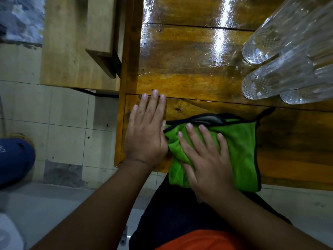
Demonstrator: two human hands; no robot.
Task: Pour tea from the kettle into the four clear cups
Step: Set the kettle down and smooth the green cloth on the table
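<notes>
Both hands lie flat, fingers released: left hand on the wooden table, right hand pressing the green cloth. The clear cups stand far right, nearer the right hand; no kettle is in view.

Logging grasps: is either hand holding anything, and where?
Nothing gripped. Right hand presses flat on the green cloth's left half; left hand lies flat on the table.

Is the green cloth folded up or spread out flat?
Folded: the green cloth lies bunched in layers under the right hand.
</notes>
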